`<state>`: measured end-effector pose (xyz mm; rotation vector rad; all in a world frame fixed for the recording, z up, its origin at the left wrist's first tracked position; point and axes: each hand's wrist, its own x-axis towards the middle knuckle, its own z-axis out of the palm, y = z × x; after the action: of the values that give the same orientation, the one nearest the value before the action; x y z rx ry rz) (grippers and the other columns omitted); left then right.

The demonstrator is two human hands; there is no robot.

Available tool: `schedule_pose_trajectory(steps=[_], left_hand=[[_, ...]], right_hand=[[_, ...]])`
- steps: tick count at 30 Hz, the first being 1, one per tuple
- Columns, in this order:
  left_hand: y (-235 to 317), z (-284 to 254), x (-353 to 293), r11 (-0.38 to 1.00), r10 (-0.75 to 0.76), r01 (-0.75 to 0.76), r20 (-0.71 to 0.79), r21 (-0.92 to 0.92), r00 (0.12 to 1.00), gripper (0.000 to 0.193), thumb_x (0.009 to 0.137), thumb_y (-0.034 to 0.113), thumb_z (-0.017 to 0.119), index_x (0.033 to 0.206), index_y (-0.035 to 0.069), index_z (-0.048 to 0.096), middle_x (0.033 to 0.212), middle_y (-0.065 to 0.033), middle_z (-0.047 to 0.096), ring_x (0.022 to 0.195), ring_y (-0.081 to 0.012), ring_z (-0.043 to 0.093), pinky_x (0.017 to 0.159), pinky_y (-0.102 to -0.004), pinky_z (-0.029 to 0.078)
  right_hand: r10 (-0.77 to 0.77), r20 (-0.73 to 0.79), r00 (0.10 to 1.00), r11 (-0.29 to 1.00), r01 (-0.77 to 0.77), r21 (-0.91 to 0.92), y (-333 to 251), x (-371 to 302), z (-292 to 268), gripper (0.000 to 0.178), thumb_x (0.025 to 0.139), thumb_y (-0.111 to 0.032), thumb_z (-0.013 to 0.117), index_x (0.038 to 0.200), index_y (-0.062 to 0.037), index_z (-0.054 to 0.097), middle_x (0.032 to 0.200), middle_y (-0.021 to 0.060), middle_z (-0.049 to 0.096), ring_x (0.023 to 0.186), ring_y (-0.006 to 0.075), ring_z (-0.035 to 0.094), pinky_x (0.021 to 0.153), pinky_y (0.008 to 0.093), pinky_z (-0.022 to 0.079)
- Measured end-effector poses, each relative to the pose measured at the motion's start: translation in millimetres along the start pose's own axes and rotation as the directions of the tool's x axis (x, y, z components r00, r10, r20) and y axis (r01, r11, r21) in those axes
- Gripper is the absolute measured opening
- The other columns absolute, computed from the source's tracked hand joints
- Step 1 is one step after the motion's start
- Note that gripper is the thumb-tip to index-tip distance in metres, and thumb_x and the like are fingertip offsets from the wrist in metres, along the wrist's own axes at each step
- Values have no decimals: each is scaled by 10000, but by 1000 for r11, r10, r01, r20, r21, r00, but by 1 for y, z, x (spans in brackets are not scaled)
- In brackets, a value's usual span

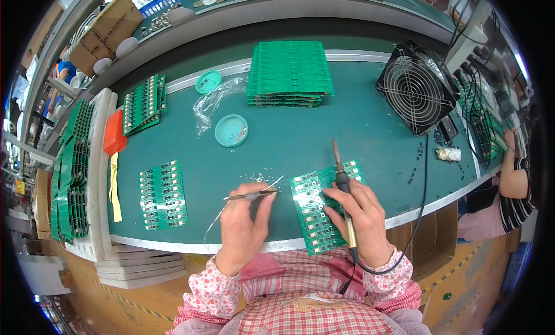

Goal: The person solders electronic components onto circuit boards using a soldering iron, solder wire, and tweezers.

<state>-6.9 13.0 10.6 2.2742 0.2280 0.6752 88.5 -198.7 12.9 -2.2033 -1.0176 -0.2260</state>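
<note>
My left hand (240,228) is closed around a pair of tweezers (250,195), their tips pointing right. A thin silvery wire (213,223), apparently solder, runs through the same hand. Small pale parts (259,178) are scattered just beyond those fingers. In my right hand (367,222) is a soldering iron (342,179), its tip pointing away from me above the bench. Beneath that hand lies a green circuit board panel (309,205) with rows of small components, near the front edge. My right fingers reach over the panel; whether they press on it I cannot tell.
A second panel (162,196) lies at left, near a yellow strip (115,187) and a red box (114,134). Behind are a teal dish (225,137), clear plastic (211,106) and stacked boards (289,69). A black fan (413,89) stands at back right; a co-worker's arm (511,176) is far right.
</note>
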Motion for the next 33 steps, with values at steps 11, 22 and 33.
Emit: schedule_pose_trajectory(steps=[11, 22, 33], left_hand=[[-3, 27, 10, 995, 6, -1, 53, -104, 999, 137, 911, -72, 653, 1042, -44, 624, 985, -124, 685, 881, -230, 726, 805, -311, 579], [2, 28, 9, 999, 6, -1, 95, -51, 995, 164, 883, -61, 681, 1034, -20, 629, 1009, -135, 690, 853, -248, 704, 745, -322, 555], [4, 31, 12, 996, 84, -84, 69, 9, 994, 189, 855, -50, 702, 1022, -5, 627, 995, -145, 693, 878, -306, 675, 785, -372, 527]], right_hand=[[49, -40, 998, 998, -47, 38, 4, 0, -13, 458, 740, -73, 820, 1178, -97, 689, 1069, 135, 660, 1044, 346, 631, 890, 430, 533], [62, -28, 998, 997, -61, 36, 11, -1, -7, 498, 724, -76, 832, 1199, -80, 681, 1042, 152, 649, 1011, 358, 632, 885, 447, 528], [-27, -260, 965, 997, 46, 70, 14, -15, -13, 437, 742, 99, 758, 1152, -38, 692, 834, 114, 668, 721, 281, 644, 690, 373, 536]])
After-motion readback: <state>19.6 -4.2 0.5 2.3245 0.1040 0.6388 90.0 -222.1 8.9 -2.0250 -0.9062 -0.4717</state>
